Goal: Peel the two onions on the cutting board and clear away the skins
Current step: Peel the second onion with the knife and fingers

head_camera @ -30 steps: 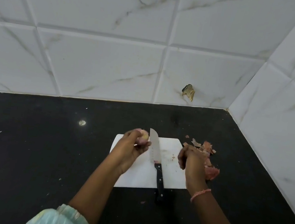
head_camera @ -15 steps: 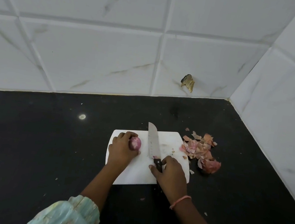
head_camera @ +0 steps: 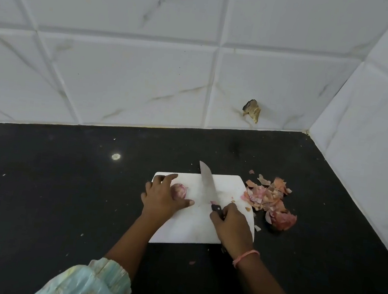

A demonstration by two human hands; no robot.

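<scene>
A white cutting board lies on the black counter. A peeled pinkish onion rests on the board's left part, and my left hand cups it from the left with the fingers curled around it. My right hand is closed on the dark handle of a knife whose blade lies on the board pointing away from me. A pile of pink and brown onion skins sits on the counter just off the board's right edge. I see only one onion.
White marble-look tiles form the back wall and the right wall, which meet in a corner. A brownish scrap sticks to the back wall. Small skin bits dot the black counter near the board.
My left hand brought the onion down onto the board and holds it there. My right hand left the skin pile and took hold of the knife handle.
</scene>
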